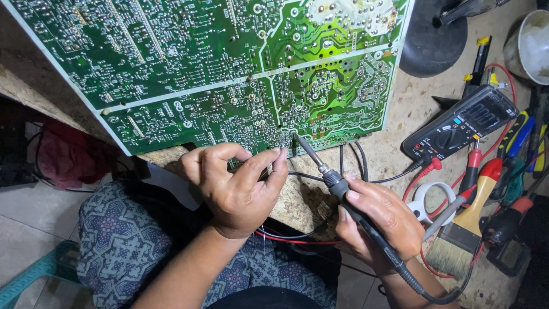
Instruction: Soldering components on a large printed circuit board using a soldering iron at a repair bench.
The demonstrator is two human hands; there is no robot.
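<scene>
R hand fisted on soldering iron grip, hot tip at stiff, fragile PCB edge; L hand pinching thin solder wire, prob. soft.

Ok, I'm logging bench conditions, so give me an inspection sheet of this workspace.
Surface: worn chipboard bench, dusty.
Job's things: green circuit board, solder side up; soldering iron with its tip at the board's lower edge.
Clutter: multimeter, paintbrush, screwdrivers, white cup.
Hands: left hand pinching something thin by the tip; right hand gripping the iron.
Cables: red and black leads.
Surroundings: tiled floor, teal stool.
</scene>
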